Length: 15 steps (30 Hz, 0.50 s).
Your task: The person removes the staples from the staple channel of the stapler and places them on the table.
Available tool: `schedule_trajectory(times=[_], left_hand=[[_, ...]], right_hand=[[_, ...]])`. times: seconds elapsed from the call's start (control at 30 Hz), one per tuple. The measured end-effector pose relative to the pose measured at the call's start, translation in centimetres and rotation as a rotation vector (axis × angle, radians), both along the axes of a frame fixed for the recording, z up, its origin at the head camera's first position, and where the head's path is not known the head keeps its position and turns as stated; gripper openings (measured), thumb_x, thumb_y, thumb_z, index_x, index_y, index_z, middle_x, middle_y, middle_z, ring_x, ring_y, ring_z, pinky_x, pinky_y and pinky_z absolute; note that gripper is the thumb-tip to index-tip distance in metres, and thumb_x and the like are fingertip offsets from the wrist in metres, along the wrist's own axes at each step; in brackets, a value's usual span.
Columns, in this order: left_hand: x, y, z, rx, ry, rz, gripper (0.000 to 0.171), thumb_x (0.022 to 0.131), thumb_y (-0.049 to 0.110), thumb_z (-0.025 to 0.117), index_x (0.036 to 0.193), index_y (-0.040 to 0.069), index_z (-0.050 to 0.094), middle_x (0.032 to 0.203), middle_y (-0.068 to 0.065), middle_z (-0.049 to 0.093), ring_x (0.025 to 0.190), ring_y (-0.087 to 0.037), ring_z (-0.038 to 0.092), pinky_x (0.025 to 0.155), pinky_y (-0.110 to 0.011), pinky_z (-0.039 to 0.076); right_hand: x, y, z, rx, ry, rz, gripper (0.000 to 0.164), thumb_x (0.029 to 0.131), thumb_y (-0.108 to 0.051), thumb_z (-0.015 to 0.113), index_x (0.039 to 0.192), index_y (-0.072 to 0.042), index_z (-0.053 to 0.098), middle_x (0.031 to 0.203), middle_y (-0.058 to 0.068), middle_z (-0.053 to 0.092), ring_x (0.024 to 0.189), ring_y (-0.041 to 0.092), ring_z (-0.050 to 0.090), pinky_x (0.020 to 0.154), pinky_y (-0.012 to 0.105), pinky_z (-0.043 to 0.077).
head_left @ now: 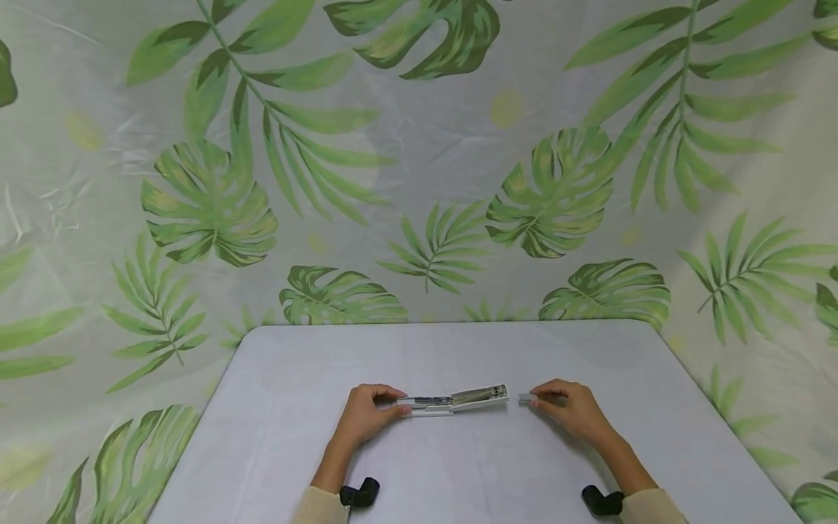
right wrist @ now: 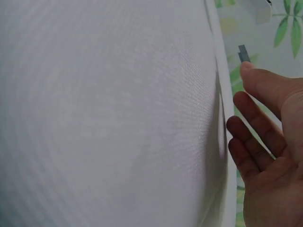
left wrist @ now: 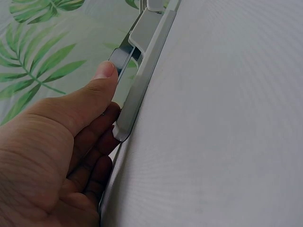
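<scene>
A white stapler lies across the middle of the table with its top arm swung open to the right, baring the metal inside. My left hand grips it at its left end; in the left wrist view the thumb presses the end of the metal magazine, and fingers reach the tip of the pale base. To the right of the opened arm, my right hand pinches a short grey strip of staples between thumb and forefinger. A small gap separates the strip from the stapler.
The table has a white cover, with its back edge close to a hanging leaf-print cloth. A black wrist camera mount sits on the left wrist, another black mount on the right.
</scene>
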State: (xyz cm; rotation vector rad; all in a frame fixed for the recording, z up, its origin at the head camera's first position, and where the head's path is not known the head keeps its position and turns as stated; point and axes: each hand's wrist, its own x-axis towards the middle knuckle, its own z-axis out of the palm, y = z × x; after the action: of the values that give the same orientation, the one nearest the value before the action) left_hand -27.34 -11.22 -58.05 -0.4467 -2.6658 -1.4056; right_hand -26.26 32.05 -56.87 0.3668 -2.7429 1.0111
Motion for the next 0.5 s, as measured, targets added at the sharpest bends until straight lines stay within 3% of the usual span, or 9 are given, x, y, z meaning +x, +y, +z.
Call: schedule_trajectory(times=[0.2, 0.5], left_hand=[[0.03, 0.02, 0.02, 0.003, -0.012, -0.003, 0.024, 0.08, 0.048, 0.087, 0.096, 0.031, 0.082, 0.1, 0.011, 0.078, 0.098, -0.011, 0.071, 0.088, -0.033, 0.055], [0.09, 0.01, 0.06, 0.005, -0.017, -0.005, 0.024, 0.08, 0.047, 0.087, 0.097, 0.03, 0.082, 0.1, 0.011, 0.078, 0.099, -0.012, 0.071, 0.089, -0.035, 0.055]], right_hand=[[0.23, 0.1, -0.55, 0.036, 0.023, -0.001, 0.018, 0.087, -0.028, 0.084, 0.103, -0.022, 0.08, 0.104, -0.007, 0.077, 0.104, 0.023, 0.071, 0.093, 0.046, 0.055], [-0.02, 0.12, -1.07, 0.028, 0.038, 0.01, 0.018, 0.086, -0.025, 0.085, 0.103, -0.021, 0.081, 0.105, -0.006, 0.076, 0.105, 0.025, 0.069, 0.094, 0.047, 0.053]])
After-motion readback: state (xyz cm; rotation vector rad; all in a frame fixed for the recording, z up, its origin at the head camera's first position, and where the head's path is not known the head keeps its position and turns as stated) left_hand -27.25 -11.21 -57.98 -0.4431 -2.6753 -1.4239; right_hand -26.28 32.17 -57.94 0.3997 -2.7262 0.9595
